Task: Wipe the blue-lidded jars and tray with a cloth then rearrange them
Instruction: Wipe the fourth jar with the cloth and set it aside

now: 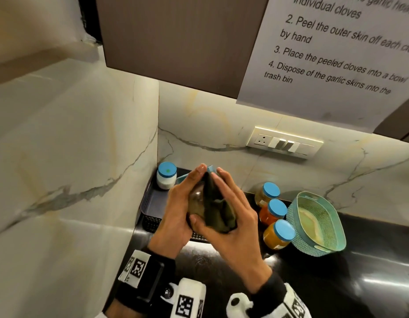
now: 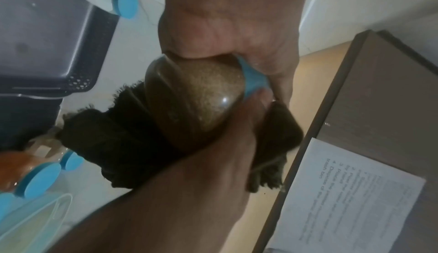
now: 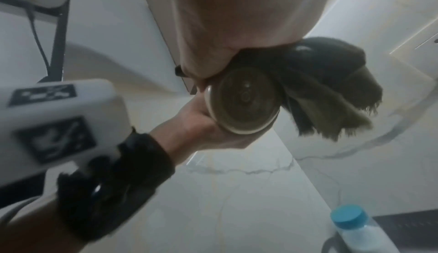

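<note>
My left hand (image 1: 179, 203) grips a jar (image 1: 196, 199) of brownish-green powder, held up over the tray with its blue lid (image 1: 210, 168) pointing away from me. My right hand (image 1: 233, 216) wraps a dark olive cloth (image 1: 219, 214) against the jar's right side. The left wrist view shows the jar (image 2: 196, 97) between both hands, with the cloth (image 2: 118, 144) bunched behind it. The right wrist view shows the jar's base (image 3: 244, 103) and the frayed cloth (image 3: 331, 92) hanging to its right. A dark perforated tray (image 1: 150, 203) lies in the counter corner, and a white-filled blue-lidded jar (image 1: 166, 176) stands in its far left corner.
Three blue-lidded jars stand in a row on the black counter right of the tray: pale (image 1: 267, 193), red (image 1: 274, 212), orange (image 1: 279, 234). A teal woven basket (image 1: 318, 223) sits beside them. Marble walls close the corner, with a switch plate (image 1: 283, 142) behind and a cabinet overhead.
</note>
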